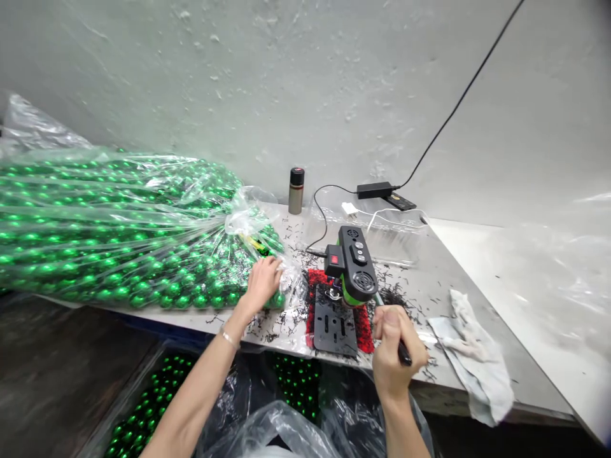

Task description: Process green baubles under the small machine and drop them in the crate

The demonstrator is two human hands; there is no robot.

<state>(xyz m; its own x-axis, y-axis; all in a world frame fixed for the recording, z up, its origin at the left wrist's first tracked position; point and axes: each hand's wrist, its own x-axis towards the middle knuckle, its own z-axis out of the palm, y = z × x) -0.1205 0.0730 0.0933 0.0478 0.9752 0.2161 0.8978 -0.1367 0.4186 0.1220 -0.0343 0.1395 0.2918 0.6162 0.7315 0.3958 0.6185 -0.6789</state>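
Note:
My right hand [398, 346] is wrapped round the black-ended lever [405, 353] of a small bench drill press. The press's black head [358, 264] has green trim, and its slotted base plate [335, 324] lies on a red mat [366, 327]. My left hand [264, 280] is at the mouth of a clear plastic bag [181, 222] full of shiny green balls. Its fingers are bent and close together; whatever they hold is hidden. Beside that hand, something yellow [255, 243] shows at the bag's gathered neck.
Black shavings [394, 296] litter the table. A spray can [296, 191] and a power adapter [375, 190] with cables stand near the wall, by a clear plastic tray [396, 245]. A white cloth [477, 356] hangs over the front edge. More green balls [296, 381] lie below, amid plastic.

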